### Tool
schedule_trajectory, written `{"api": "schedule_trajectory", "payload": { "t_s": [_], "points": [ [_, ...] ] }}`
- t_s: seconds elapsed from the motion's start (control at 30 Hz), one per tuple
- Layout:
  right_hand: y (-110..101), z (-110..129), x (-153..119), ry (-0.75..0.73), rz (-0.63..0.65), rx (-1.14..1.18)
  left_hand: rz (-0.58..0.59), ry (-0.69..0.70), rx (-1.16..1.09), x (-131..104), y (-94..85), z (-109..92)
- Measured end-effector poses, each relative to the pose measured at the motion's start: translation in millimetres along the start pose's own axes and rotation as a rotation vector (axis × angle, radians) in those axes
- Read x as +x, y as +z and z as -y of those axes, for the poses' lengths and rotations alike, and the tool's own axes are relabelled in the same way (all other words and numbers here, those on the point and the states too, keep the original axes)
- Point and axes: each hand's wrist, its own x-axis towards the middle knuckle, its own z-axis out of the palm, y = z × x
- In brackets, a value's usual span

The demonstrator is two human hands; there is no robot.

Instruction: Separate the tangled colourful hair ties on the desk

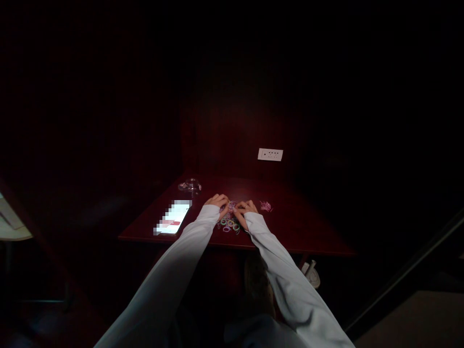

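A loose pile of small coloured elastic hair ties (228, 223), in green, yellow, purple and pink, lies near the front edge of the dark red desk (290, 232). My left hand (218, 204) reaches over its left side, fingers bent and pressed towards the thumb. From the right, my right hand (247, 211) dips into the same pile with its fingers curled in a pinch. Anything between the fingertips is too small to make out. To the right of my right hand lies a separate cluster of pink hair ties (266, 206).
A lit phone (176, 217) lies at the desk's left front. Behind it is a clear plastic container (192, 184) with pinkish bits beside it. Dark panels enclose the desk, and a white power socket (270, 154) is set in the back one.
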Motion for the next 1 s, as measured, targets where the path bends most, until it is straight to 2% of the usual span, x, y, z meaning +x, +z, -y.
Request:
{"api": "schedule_trajectory", "payload": {
  "t_s": [0.23,0.5,0.73,1.0],
  "points": [
    [1,-5,-1,-0.018,-0.036,0.015,-0.028,-0.016,-0.009,-2,0.3,-1],
    [-1,-6,2,0.072,-0.095,0.053,-0.02,-0.094,0.026,-4,-11.5,-7],
    [-9,-4,1,0.144,-0.113,0.08,-0.03,-0.105,0.033,-5,-11.7,-7],
    [-6,-6,1,0.139,-0.145,0.134,0.006,-0.102,0.032,-5,-13.0,-8]
  ]
}}
